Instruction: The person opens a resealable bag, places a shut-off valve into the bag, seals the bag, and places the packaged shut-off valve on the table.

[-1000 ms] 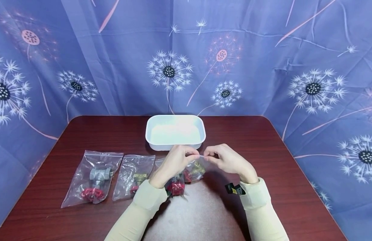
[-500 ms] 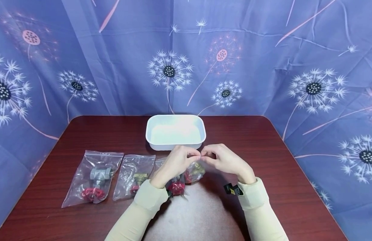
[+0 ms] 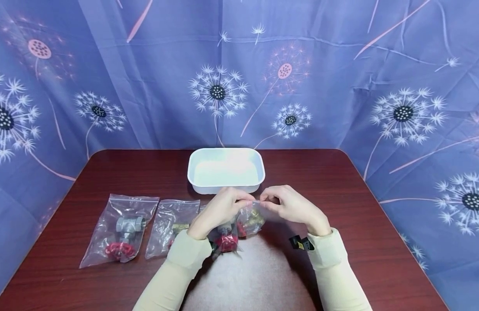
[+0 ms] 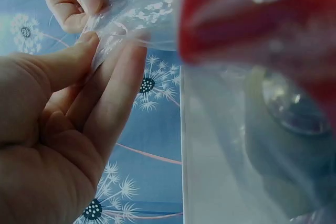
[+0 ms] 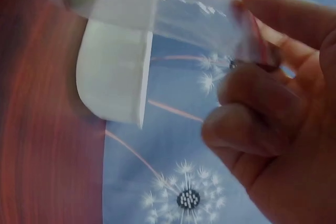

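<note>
At the middle of the table, a clear zip bag [image 3: 252, 219] hangs by its top edge between both hands. Inside it are a brass valve [image 3: 256, 216] and its red handwheel [image 3: 241, 228]. My left hand [image 3: 221, 211] pinches the edge between thumb and fingers, as the left wrist view also shows. My right hand [image 3: 293, 208] pinches the same edge a little to the right; in the right wrist view the clear plastic [image 5: 184, 14] runs to its fingertips. Below the left wrist lies another bagged valve with a red handwheel [image 3: 226, 242], partly hidden by the hand.
Left of the hands lie a bag with a grey valve [image 3: 127, 224] and a bag with a brass valve [image 3: 180, 226], partly covered by the left wrist. Just behind the hands stands a white tray [image 3: 208, 189] on the table [image 3: 301, 172]. A patterned curtain [image 3: 329, 86] hangs behind.
The fingertips came together along the bag's edge, then parted slightly. My left hand and wrist have shifted a little left, so more of the bag shows. My right hand moved slightly left.
</note>
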Tool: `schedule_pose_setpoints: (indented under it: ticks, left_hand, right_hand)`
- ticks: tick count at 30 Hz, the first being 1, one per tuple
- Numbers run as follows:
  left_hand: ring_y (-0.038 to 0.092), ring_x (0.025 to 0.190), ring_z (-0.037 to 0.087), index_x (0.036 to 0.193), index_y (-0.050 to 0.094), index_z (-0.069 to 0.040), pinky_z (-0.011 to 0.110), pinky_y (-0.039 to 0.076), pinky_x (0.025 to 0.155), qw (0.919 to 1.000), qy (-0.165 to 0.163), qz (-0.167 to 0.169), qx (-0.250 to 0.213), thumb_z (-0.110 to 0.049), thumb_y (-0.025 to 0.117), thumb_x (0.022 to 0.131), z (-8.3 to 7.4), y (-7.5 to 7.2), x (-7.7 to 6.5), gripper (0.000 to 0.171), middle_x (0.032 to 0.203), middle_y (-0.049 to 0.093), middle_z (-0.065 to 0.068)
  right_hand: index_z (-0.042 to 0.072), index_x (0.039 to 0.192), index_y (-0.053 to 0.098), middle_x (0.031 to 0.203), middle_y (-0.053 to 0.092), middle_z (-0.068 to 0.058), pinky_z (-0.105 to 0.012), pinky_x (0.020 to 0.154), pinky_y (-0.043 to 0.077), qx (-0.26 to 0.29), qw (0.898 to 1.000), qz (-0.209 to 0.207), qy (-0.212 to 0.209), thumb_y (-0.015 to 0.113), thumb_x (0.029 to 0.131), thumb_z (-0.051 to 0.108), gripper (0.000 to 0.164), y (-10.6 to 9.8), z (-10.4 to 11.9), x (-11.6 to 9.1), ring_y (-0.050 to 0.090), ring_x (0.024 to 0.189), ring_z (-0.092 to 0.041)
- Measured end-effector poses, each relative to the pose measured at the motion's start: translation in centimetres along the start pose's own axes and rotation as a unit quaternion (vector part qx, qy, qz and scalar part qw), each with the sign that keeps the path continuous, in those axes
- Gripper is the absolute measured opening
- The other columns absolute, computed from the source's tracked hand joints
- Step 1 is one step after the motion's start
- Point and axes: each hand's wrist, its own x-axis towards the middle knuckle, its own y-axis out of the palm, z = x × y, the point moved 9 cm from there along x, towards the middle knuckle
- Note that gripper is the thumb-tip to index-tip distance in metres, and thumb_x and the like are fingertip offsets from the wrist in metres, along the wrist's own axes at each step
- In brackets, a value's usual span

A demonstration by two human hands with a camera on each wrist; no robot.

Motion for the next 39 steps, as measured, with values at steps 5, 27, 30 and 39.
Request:
schedule_pose_setpoints:
  ticks: [5, 27, 30, 39]
  left_hand:
    - [0.058, 0.071, 0.003, 0.105, 0.077, -0.010, 0.022, 0.049, 0.069, 0.9999, 0.007, 0.002, -0.008, -0.012, 0.065, 0.095, 0.1, 0.1, 0.0, 0.015, 0.097, 0.073, -0.002]
    - [0.064, 0.080, 0.001, 0.101, 0.076, -0.013, 0.025, 0.051, 0.076, 0.9988, -0.034, 0.014, -0.032, -0.016, 0.065, 0.095, 0.9, 0.0, 0.1, 0.013, 0.091, 0.072, -0.010]
    - [0.068, 0.082, 0.006, 0.103, 0.075, -0.011, 0.025, 0.052, 0.076, 0.9976, -0.036, 0.026, -0.052, -0.015, 0.064, 0.096, 1.0, 0.1, 0.0, 0.014, 0.093, 0.073, -0.006]
    - [0.070, 0.092, 0.027, 0.116, 0.067, 0.000, 0.027, 0.053, 0.079, 0.9943, -0.008, 0.051, -0.093, -0.004, 0.052, 0.101, 0.4, 0.8, 0.0, 0.022, 0.103, 0.072, 0.014]
  right_hand:
    - [0.014, 0.081, 0.068, 0.070, 0.053, 0.013, -0.025, 0.060, 0.042, 0.013, 1.000, 0.018, 0.023, 0.071, 0.087, 0.004, 0.012, -0.4, -1.2, -0.9, 0.048, 0.065, -0.006]
    - [0.023, 0.080, 0.061, 0.063, 0.057, -0.001, -0.026, 0.056, 0.046, 0.042, 0.998, 0.023, 0.043, 0.067, 0.094, 0.011, 0.019, -1.3, -2.0, -1.8, 0.055, 0.056, -0.009]
    - [0.021, 0.082, 0.060, 0.067, 0.056, 0.000, -0.027, 0.059, 0.045, 0.069, 0.997, 0.026, 0.035, 0.064, 0.096, 0.012, 0.017, -1.3, -1.8, -1.9, 0.055, 0.061, -0.012]
    - [0.009, 0.093, 0.059, 0.089, 0.058, -0.011, -0.032, 0.079, 0.046, 0.182, 0.977, 0.028, 0.110, 0.055, 0.102, 0.019, 0.013, -1.1, -3.1, -2.4, 0.056, 0.087, -0.022]
